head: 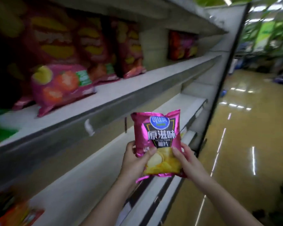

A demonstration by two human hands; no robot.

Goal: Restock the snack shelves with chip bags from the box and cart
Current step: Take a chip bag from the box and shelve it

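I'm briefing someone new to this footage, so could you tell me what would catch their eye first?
First, the shiny pink chip bag at centre, held upright in front of the shelves by the left hand and right hand, both gripping its lower part. Next, the blurred row of red bags on the shelf at upper left. The glossy yellow floor runs along the right.

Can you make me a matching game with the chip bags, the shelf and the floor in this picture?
Things:
1. small pink chip bag
2. tomato chip bag
3. lower shelf
4. floor

Descriptions:
A. shiny and yellowish, reflecting lights
B. lying tipped over on the upper shelf
C. held upright by the left hand and right hand
D. mostly bare white surface beside the hands

Pairs: 1-C, 2-B, 3-D, 4-A
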